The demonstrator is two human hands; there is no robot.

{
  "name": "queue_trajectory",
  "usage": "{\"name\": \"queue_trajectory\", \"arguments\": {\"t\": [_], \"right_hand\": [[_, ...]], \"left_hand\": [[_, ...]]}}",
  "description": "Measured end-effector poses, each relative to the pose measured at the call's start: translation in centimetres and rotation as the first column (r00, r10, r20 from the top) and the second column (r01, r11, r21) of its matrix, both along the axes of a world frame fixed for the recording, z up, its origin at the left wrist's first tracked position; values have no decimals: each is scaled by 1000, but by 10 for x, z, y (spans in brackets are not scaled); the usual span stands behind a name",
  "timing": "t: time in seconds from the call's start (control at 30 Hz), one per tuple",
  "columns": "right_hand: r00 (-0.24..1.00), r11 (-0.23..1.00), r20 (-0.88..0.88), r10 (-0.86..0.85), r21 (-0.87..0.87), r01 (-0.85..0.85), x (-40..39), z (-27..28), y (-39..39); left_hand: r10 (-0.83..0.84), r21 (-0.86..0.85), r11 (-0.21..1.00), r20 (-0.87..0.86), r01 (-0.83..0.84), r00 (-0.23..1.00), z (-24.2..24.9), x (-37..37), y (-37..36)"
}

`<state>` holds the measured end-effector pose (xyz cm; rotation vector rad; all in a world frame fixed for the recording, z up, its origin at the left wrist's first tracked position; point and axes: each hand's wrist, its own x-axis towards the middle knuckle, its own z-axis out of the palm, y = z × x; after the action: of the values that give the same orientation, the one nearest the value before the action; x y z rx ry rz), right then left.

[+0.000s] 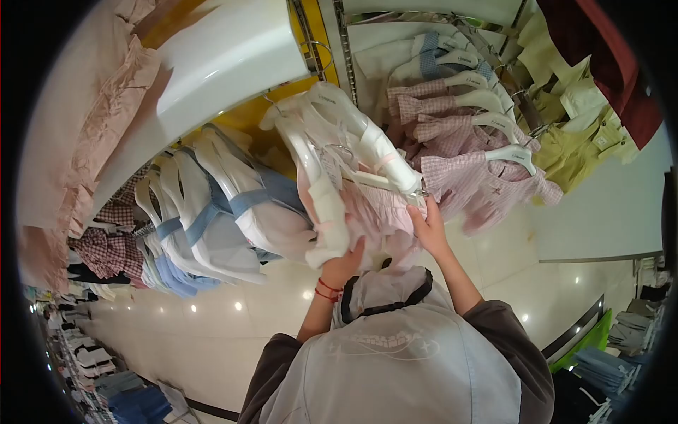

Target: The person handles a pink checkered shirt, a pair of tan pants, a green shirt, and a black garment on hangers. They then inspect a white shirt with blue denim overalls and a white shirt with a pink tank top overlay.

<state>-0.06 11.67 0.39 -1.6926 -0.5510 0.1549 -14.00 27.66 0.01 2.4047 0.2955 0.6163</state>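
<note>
My right hand (431,227) is closed on the waistband of pale pink bottoms (392,205), thumb up near the metal clip of a white clip hanger (374,181). At the lower end of a white top (326,212) is my left hand (342,266), with red string bracelets on the wrist. Its thumb shows against the cloth, its fingers are mostly hidden, and it appears to grip the hem. The top hangs on a white hanger (300,145). Another white hanger (353,120) hangs just behind, and blurred pink cloth falls between my hands.
White and blue garments (247,205) hang left on the rail. Pink gingham dresses (470,173) hang right, with yellow-green clothes (575,159) beyond. A ruffled pink garment (106,134) is close on the far left. Folded jeans (138,404) lie lower left above the tiled floor (212,339).
</note>
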Motion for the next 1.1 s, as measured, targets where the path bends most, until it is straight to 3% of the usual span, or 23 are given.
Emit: {"name": "queue_trajectory", "arguments": {"t": [0.1,0.23,0.33,0.43,0.47,0.53,0.6,0.7,0.77,0.8,0.83,0.9,0.93,1.0,1.1], "right_hand": [[999,999,22,32,-37,-31,3,10,-4],[993,990,0,122,-74,-121,5,6,-1],[959,962,-98,264,-47,-270,-1,6,0],[857,890,-248,451,54,-453,-11,0,5],[871,885,-187,455,205,-419,-18,4,12],[852,868,-218,476,-38,-495,-9,11,13],[812,779,-303,500,-253,-574,2,19,18],[831,749,67,553,-477,-460,7,24,30],[798,750,6,603,-346,-564,7,32,37],[776,743,-21,630,-277,-610,7,35,39],[721,724,-165,673,-53,-688,11,32,37],[502,625,-374,780,409,-665,22,18,36],[626,726,-368,687,316,-611,20,11,43],[829,887,-318,460,134,-441,7,-3,58],[910,909,6,415,-24,-415,-2,-10,76]], "left_hand": [[164,-210,965,10,-159,986,7,-2,3],[257,-298,928,69,-226,964,7,-4,-2],[161,-418,892,-67,-174,985,-1,5,-3],[-57,-570,819,31,64,998,-9,35,-18],[-110,-642,754,81,136,991,-7,38,-22],[-208,-753,593,197,284,958,7,45,-30],[-297,-454,843,55,289,953,-27,50,-22],[-182,-206,969,-220,137,958,-37,39,-28],[-60,-223,975,-199,14,978,-39,33,-34],[-3,-292,956,-93,-25,996,-42,31,-36],[63,-366,929,8,-56,998,-46,27,-38],[68,-521,850,-42,-80,997,-48,12,-29],[71,-590,802,-64,-95,995,-47,8,-24],[70,-456,888,-6,-65,998,-46,8,-27],[119,-386,918,57,-88,991,-91,5,-27]]}}
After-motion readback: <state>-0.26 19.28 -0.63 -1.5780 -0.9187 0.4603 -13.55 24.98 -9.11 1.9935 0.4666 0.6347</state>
